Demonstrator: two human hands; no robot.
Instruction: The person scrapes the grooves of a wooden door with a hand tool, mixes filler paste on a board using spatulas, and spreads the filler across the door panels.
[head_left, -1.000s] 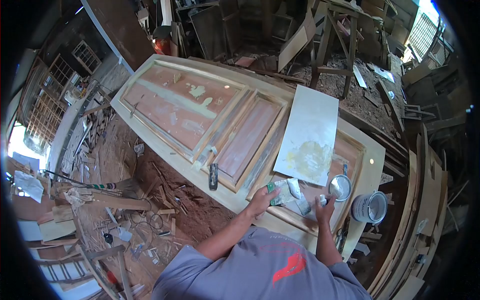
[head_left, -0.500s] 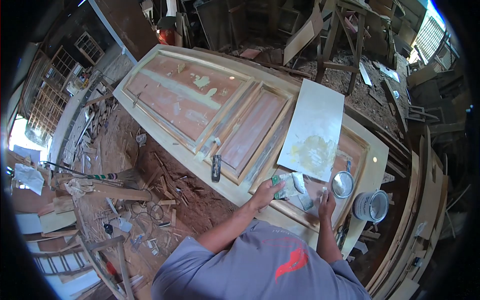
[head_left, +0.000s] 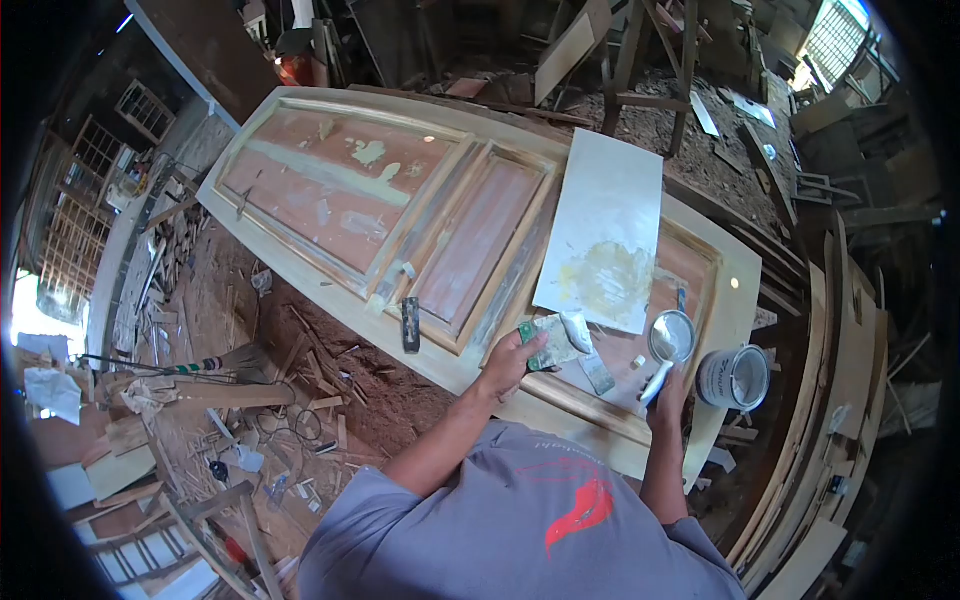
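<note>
As left hand (head_left: 508,364) pinches green-edged spreader (head_left: 548,343), thumb on top, white blob (head_left: 575,331) at its far edge, right hand (head_left: 668,402) grips slim white item (head_left: 656,382) over panelled wooden door (head_left: 483,247); exact finger placement cannot be told. Flat scraper (head_left: 597,373) lies near spreader. Round metal container (head_left: 671,336) sits just beyond right hand, open can (head_left: 733,378) to its right. Smeared white board (head_left: 605,235) lies across door, black-handled tool (head_left: 410,325) near door's edge.

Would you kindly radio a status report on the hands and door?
Left hand holding smeared scraper. Right hand gripping white item. Door lying flat, white board across it.
</note>
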